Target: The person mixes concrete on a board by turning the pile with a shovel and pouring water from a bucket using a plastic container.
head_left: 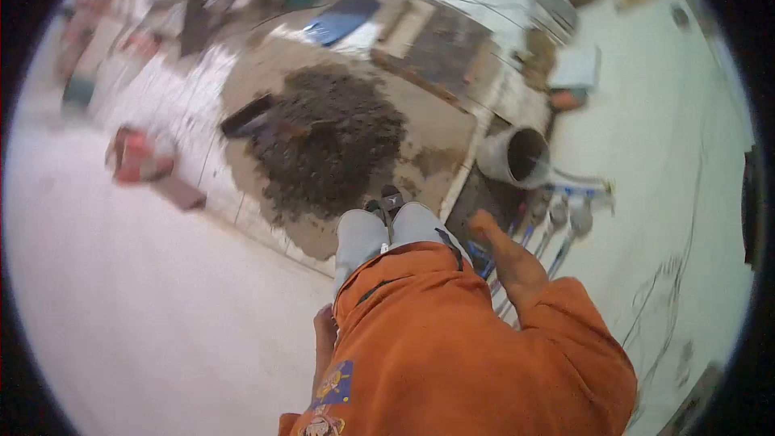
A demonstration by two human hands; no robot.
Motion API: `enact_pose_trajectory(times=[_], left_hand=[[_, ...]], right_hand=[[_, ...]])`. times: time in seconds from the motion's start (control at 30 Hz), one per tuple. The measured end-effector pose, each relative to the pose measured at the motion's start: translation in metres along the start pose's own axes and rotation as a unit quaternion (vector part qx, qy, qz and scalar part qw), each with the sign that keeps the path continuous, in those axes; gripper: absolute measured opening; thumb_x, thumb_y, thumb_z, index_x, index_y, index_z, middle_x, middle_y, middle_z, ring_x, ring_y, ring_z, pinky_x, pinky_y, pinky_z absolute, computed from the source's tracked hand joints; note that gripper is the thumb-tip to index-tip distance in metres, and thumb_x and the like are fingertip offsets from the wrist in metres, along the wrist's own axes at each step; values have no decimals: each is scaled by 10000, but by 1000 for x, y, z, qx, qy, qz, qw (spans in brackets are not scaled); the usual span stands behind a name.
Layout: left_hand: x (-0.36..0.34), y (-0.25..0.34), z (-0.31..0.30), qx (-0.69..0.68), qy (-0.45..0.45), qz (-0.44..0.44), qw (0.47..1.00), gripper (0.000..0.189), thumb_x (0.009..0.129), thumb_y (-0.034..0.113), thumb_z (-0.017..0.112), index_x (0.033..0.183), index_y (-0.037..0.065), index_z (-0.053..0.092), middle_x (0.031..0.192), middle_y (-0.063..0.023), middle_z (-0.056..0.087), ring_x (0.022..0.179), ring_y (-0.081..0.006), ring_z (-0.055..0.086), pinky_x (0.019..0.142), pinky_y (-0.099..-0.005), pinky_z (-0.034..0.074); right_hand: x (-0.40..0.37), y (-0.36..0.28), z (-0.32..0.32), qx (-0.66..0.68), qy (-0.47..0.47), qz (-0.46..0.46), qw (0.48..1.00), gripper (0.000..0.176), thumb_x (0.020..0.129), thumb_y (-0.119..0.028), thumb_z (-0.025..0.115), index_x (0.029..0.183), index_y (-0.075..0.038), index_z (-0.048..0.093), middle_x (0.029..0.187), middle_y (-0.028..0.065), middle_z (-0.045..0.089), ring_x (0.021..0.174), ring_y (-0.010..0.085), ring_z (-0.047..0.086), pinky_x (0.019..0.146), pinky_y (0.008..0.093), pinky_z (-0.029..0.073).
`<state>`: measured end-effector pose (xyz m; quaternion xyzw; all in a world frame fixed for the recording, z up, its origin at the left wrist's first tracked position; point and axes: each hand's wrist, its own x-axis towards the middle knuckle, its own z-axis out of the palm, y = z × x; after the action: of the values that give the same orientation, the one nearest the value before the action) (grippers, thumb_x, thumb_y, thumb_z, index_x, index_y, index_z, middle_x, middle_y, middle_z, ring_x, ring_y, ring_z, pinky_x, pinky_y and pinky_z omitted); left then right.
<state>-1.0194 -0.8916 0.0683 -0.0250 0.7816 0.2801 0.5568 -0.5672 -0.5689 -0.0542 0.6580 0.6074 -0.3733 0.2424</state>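
Note:
My right hand [482, 224] hangs beside my right thigh, over a dark patch and just below a grey bucket [515, 157] that lies tilted with its mouth to the right. Blur hides its fingers and anything in them. Low at my left hip, my left hand [325, 321] is partly covered by the orange shirt [452, 347], and its fingers cannot be made out. In front of my feet spreads a heap of dark wet mix [331, 141] on a board or sheet, with a dark tool [248, 116] at its left edge.
A blue flat object [343, 18] and a brown wooden board [440, 44] lie beyond the heap. Long-handled tools [557, 222] lean or lie at the right. To the left are a red and white bag [144, 155] and a reddish block [179, 193]. Clutter fills the upper left.

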Motion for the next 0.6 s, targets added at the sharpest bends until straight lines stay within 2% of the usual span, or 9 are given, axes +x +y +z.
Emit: enact_pose_trajectory(times=[0.03,0.1,0.17,0.23,0.3,0.37,0.4,0.5,0.6], left_hand=[[4,13,-6,8,-11,-6,1000,313,851,225,500,1099,36,512,959,-109,597,740,-166,563,602,-281,454],[30,20,-20,-14,-40,-29,999,309,854,216,495,1103,34,509,947,-112,600,742,-169,572,586,-279,451],[75,28,-39,-70,-69,-75,992,302,860,204,485,1107,31,505,934,-118,603,751,-179,590,563,-275,446],[108,59,-55,33,-126,-26,991,313,868,196,480,1128,21,488,919,-129,604,755,-199,608,541,-260,444],[135,95,-54,-3,-72,-19,997,337,875,213,487,1151,19,472,915,-133,602,737,-200,606,522,-252,443],[173,118,-57,-21,-110,40,993,342,886,228,480,1159,23,469,922,-129,600,755,-195,603,569,-250,455],[151,149,-30,-8,-99,57,993,349,887,240,486,1157,19,468,925,-123,598,769,-187,597,606,-246,457],[96,216,31,27,-137,114,984,386,877,282,520,1141,4,474,931,-94,590,810,-145,573,693,-233,449],[82,236,77,102,-160,152,970,383,875,297,526,1117,2,498,898,-73,590,763,-119,563,657,-223,444]], right_hand=[[-35,42,25,70,147,-17,987,307,640,-335,640,687,-32,613,692,191,622,691,298,638,594,415,500],[-85,116,38,-301,-46,-244,921,305,638,-335,649,677,-35,612,682,208,612,688,266,642,587,361,511],[-133,168,70,-217,-35,-137,966,325,701,-358,640,766,-40,622,737,203,626,711,266,643,627,357,527],[-174,178,87,129,-37,-32,990,320,741,-353,619,822,-43,601,779,184,625,717,275,639,629,380,533],[-208,175,104,461,-24,69,884,317,780,-347,597,877,-46,581,821,164,625,723,283,636,631,404,538],[-222,164,122,735,-1,152,661,314,820,-342,575,933,-49,560,863,145,624,729,292,632,633,427,543],[-209,158,140,786,52,223,575,195,836,-222,524,903,-40,536,670,91,556,549,190,573,458,318,491],[-199,100,71,668,107,186,713,190,841,-170,532,963,-25,522,701,86,564,599,185,586,489,297,498],[-144,96,29,641,95,232,725,192,846,-136,531,990,-10,514,735,83,572,633,175,595,491,297,502]])
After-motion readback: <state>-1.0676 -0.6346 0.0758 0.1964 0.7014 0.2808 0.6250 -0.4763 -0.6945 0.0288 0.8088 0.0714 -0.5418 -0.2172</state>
